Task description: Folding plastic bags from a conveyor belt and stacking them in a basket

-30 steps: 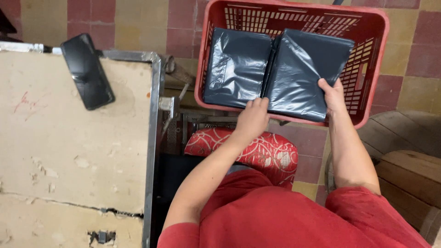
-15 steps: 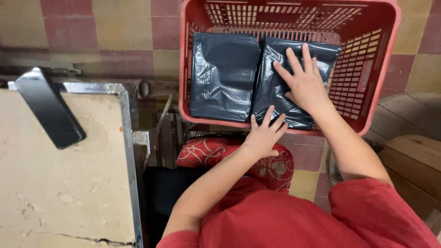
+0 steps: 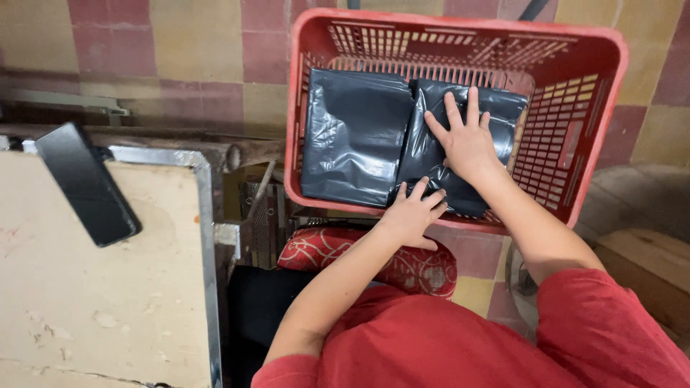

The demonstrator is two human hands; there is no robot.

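Observation:
A red plastic basket stands on the tiled floor and holds two dark grey plastic packets side by side. The left packet lies flat and untouched. My right hand rests flat on the right packet with its fingers spread. My left hand reaches over the basket's near rim and presses the near edge of the same packet, fingers apart. Neither hand grips anything.
A worn beige table with a metal edge stands at the left, with a black phone lying on its far part. A red patterned cushion sits below the basket. A wooden block is at the right.
My right hand has moved from the basket's near right corner up onto the right packet. My left hand has shifted right to that packet's near edge. The view has drifted right.

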